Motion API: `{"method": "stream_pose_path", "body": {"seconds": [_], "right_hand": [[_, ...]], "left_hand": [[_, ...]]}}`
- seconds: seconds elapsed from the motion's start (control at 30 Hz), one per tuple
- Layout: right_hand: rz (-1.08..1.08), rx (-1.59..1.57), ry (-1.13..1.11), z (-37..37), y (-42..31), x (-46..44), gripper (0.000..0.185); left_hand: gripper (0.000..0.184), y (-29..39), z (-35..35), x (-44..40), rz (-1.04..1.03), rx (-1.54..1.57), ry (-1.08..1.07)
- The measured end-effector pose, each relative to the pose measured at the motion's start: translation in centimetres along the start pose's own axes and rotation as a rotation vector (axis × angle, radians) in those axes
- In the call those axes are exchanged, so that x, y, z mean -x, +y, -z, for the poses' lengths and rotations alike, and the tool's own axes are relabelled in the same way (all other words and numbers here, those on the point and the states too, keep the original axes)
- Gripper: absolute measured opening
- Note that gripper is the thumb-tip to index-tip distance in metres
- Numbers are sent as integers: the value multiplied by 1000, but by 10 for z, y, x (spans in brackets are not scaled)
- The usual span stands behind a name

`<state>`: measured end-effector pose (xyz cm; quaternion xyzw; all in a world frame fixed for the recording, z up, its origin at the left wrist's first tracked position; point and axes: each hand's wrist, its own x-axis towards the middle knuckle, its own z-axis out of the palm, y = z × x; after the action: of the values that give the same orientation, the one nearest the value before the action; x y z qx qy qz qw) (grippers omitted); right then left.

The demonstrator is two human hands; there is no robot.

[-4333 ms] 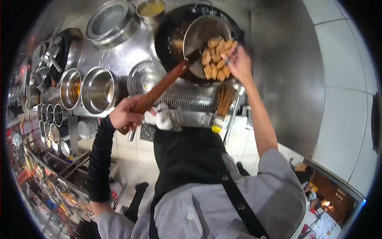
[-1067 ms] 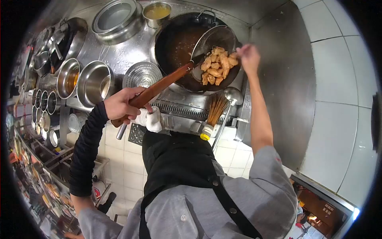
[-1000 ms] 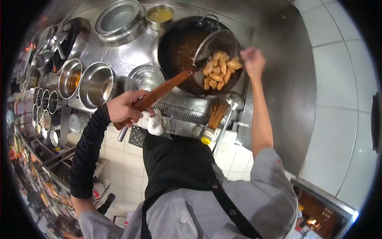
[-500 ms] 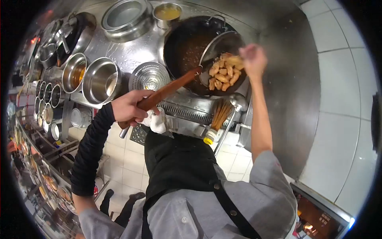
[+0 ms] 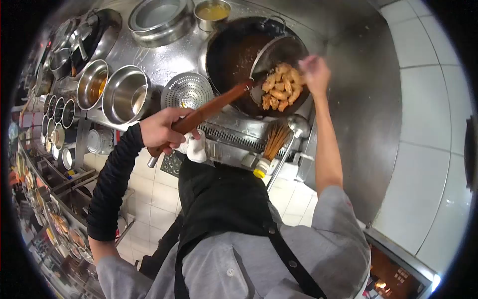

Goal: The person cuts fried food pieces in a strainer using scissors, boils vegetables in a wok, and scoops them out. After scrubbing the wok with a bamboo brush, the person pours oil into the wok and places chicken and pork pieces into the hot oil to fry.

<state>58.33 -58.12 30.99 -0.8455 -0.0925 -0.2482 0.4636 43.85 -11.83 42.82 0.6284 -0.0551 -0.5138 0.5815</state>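
Observation:
My left hand [image 5: 163,131] is wrapped round the wooden handle [image 5: 211,108] of a large round strainer [image 5: 258,94]. The strainer rests in the mouth of a black wok [image 5: 224,60], tilted, with browned pieces of food [image 5: 283,87] heaped in its lower part. They look like fried chicken, though I cannot be sure. Over the right rim, my right hand [image 5: 317,75] is beside the heap with its fingers curled in. Whatever they hold, if anything, is hidden. Brown liquid shows in the wok.
A perforated ladle [image 5: 186,94], steel pots [image 5: 127,94] and a bowl of yellow liquid [image 5: 211,14] stand left of the wok. A bamboo brush [image 5: 275,142] and a ladle [image 5: 298,125] lie along the near edge. A steel wall [image 5: 358,114] rises at the right.
My right hand stays at the strainer's right side and is less blurred; a pale piece beside its fingers no longer stands out. The legs behind at lower left have shifted. My left hand keeps its hold.

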Motion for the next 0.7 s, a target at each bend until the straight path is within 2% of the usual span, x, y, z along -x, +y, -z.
{"method": "stream_pose_path", "body": {"seconds": [0.03,0.17,0.23,0.3,0.37,0.43,0.47,0.5,0.57,0.63,0.7], "right_hand": [[32,-80,44,-2,-10,-5,24],[-25,187,-120,-5,8,-2,25],[23,103,20,4,-19,-11,24],[102,-272,179,3,-36,-5,25],[-92,288,-169,8,-12,4,22],[84,-56,142,9,-34,5,21],[83,-230,171,21,-13,8,23],[171,-196,292,19,-48,5,21],[41,-188,118,15,-29,4,19],[128,-114,102,1,-13,2,23],[33,67,-99,-12,15,3,24]], "left_hand": [[71,0,1,1,-14,-5,17],[70,1,-8,4,-7,-18,-1],[68,2,-3,3,-11,-5,24],[69,-11,-1,2,-37,-7,13],[72,-5,-6,2,-11,23,40],[74,-1,-6,5,0,-41,27],[76,-3,-10,4,-38,-20,58],[76,-8,-7,4,-31,-46,53],[74,-10,-6,2,-55,7,15],[72,-6,-8,3,-37,-21,39],[70,-9,-13,4,-17,-37,22]]}}
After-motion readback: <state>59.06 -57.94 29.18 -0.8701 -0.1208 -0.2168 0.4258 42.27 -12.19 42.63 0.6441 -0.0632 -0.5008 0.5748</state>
